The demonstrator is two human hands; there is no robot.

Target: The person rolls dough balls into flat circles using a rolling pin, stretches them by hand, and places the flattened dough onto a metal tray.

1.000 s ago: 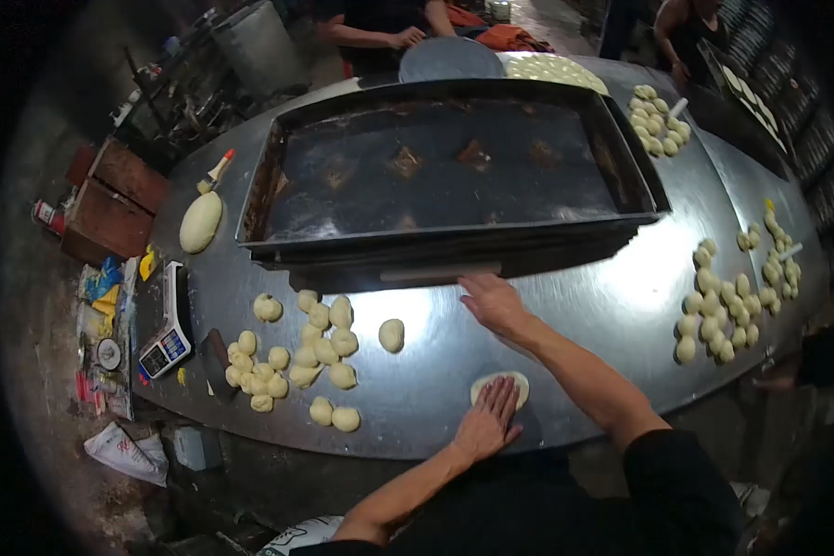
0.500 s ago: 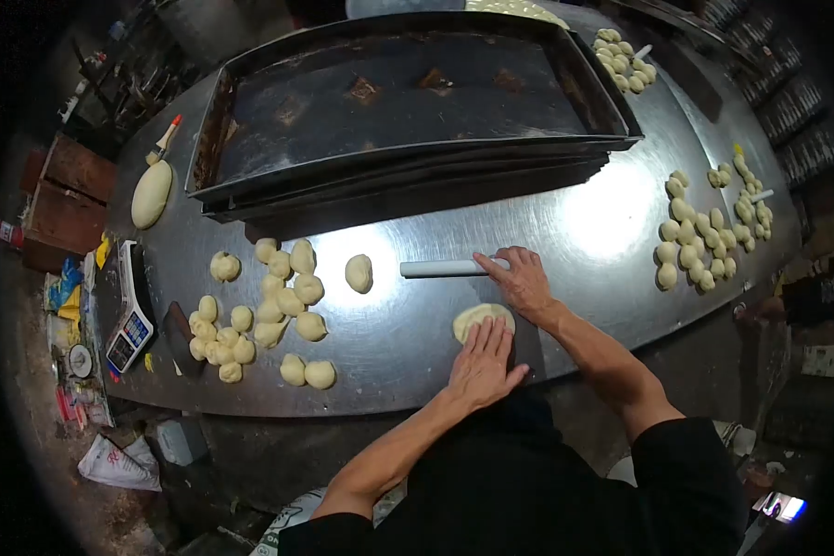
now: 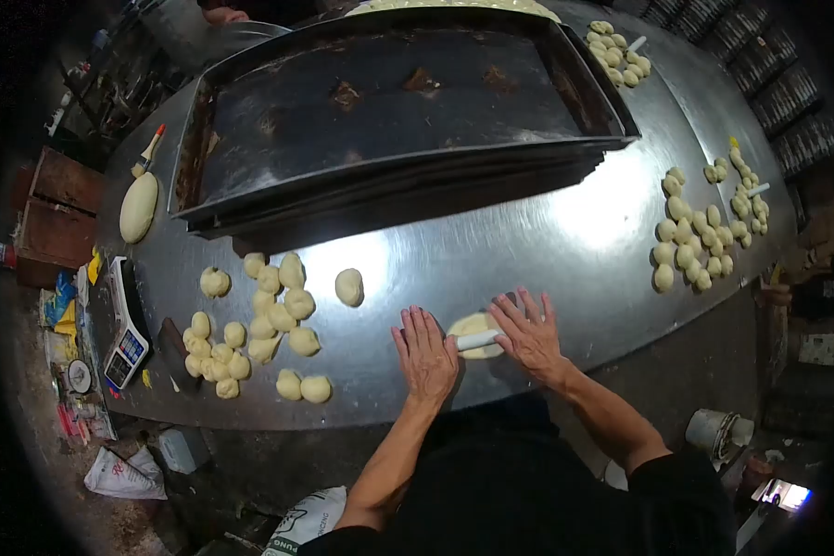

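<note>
A flattened round of dough (image 3: 473, 325) lies near the table's front edge, with a white rolling pin (image 3: 478, 340) across it. My left hand (image 3: 427, 360) rests flat over the pin's left end, fingers stretched out. Over the right end lies my right hand (image 3: 530, 339), its fingers spread. Both palms hide the ends of the pin. To the left a single dough ball (image 3: 349, 287) sits apart from a cluster of dough balls (image 3: 281, 317).
Stacked dark baking trays (image 3: 398, 153) stand at the back of the metal table (image 3: 408, 250). At the left are a scale (image 3: 127, 347), a large dough piece (image 3: 139, 209) and a brush (image 3: 147, 153). More dough balls (image 3: 685, 243) lie at the right. Part of a person's hand shows at the top left.
The rolling pin has come from behind the dough onto it. My left hand has moved off the dough to the pin's left end; my right hand has come nearer me. The view has shifted slightly.
</note>
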